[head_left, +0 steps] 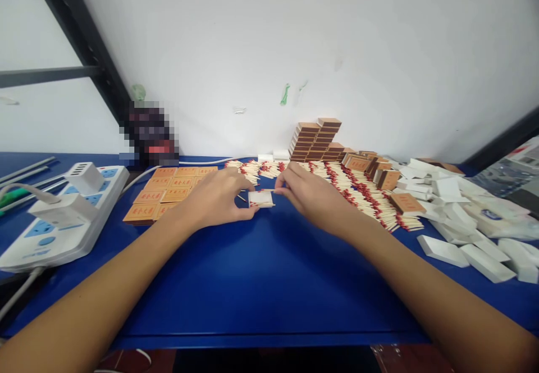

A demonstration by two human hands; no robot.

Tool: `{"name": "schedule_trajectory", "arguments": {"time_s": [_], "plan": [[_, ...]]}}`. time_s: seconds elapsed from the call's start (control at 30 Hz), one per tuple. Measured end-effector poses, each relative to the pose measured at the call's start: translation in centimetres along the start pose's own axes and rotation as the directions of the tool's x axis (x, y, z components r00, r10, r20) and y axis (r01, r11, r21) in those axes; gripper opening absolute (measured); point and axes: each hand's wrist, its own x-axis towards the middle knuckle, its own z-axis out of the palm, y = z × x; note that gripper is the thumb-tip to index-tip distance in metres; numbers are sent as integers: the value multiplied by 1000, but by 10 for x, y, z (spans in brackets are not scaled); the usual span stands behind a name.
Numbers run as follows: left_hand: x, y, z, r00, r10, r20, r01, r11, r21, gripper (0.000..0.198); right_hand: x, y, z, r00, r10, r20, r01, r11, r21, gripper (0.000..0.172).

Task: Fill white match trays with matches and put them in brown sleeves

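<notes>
My left hand (219, 196) holds the left end of a small white matchbox tray (261, 198), thumb at the near side and fingers at the far side. Matchsticks lie along the tray's edges, some with red heads at its left end. At the tray's far right corner, my right hand (305, 193) is closed in a pinch on the pale end of a matchstick (270, 191). Behind both hands spread rows of loose red-headed matches (341, 185). Left of my left hand lie stacked orange matchboxes (151, 196) with red print.
A tall stack of matchboxes (311, 141) stands against the wall. Loose matchboxes (406, 203) and a heap of white trays (484, 260) lie to the right. At the left, a white power strip (90, 235) with plugs and cables rests on the blue table (252, 289).
</notes>
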Motion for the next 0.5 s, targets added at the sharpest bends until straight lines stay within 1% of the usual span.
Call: {"name": "schedule_trajectory", "arguments": {"time_s": [0.1, 0.2, 0.3, 0.4, 0.5], "plan": [[0, 3, 1, 1000, 29, -4, -29, 1000, -6, 30, 3, -14, 7, 997, -26, 67, 32, 997, -77, 12], [1, 3, 0, 1000, 26, 1, -26, 1000, 4, 29, 2, -18, 12, 995, -38, 90, 48, 993, -108, 13], [2, 0, -1, 1000, 27, 7, -27, 1000, 11, 28, 1, -16, 12, 998, -29, 56, 31, 998, -47, 12], [3, -9, -6, 1000, 14, 3, -14, 998, 58, 28, 5, -13, 8, 1000, -10, 2, 10, 1000, 10, 13], [4, -22, -16, 998, -50, -25, 53, 990, 128, 33, 18, -6, 10, 1000, -6, 1, 6, 1000, 30, 14]]}}
